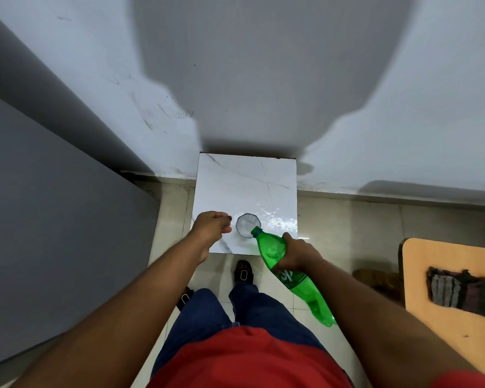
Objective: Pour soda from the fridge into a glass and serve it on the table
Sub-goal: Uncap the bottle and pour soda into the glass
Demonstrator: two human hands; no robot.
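A clear glass (247,225) stands near the front edge of a small white marble-topped table (247,183); foamy soda fills it. My right hand (298,254) grips a green soda bottle (291,278) around its upper body. The bottle is tilted with its uncapped mouth over the glass rim. My left hand (212,228) rests on the table just left of the glass, fingers curled shut; something small may be pinched in them, but I cannot tell what.
The table stands against a pale wall. A grey fridge side (53,219) rises at the left. A wooden tabletop (445,289) with a dark striped cloth (462,295) lies at the right. My sandalled feet stand on the tiled floor (347,225) below the table.
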